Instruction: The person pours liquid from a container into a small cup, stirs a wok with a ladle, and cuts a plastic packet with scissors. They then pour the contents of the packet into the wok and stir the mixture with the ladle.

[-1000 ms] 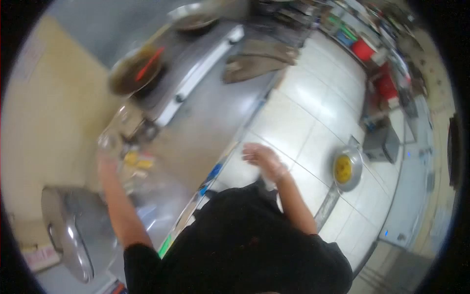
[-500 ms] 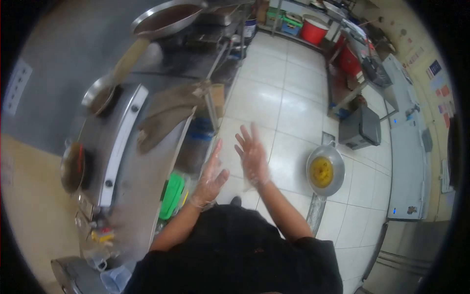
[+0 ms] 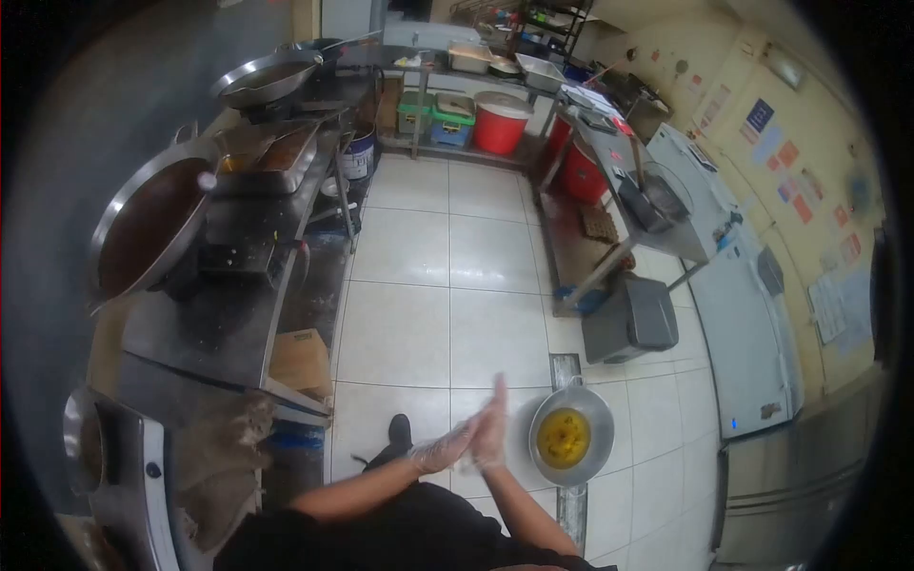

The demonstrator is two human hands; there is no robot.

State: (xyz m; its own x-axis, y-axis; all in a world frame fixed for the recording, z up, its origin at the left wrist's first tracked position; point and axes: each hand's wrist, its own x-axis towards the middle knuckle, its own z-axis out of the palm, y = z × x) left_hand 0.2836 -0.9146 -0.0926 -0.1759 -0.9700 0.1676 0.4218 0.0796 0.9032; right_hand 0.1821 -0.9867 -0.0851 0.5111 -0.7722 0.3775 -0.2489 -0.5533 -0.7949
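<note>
Both of my hands wear thin, clear plastic gloves, and their palms meet in front of my body. My left hand [image 3: 446, 450] is flat, its fingers partly hidden against the other hand. My right hand [image 3: 490, 433] has its fingers stretched out, slightly blurred. Nothing shows between them. Nearest to the right hand is a metal wok [image 3: 598, 428] on the floor, holding yellow liquid [image 3: 563, 438] with darker bits in it.
On the left counter stand a large wok of brown sauce [image 3: 152, 224] and a tray [image 3: 286, 157]. A cardboard box [image 3: 300, 364] and brown cloth [image 3: 224, 438] are nearer. A grey bin [image 3: 628, 319] stands by the right table. Red tubs [image 3: 502, 124] sit at the back.
My hands were apart and have come together. The view has moved forward along the aisle and tilted up; the stove has slid toward the lower left and the wok on the floor sits lower.
</note>
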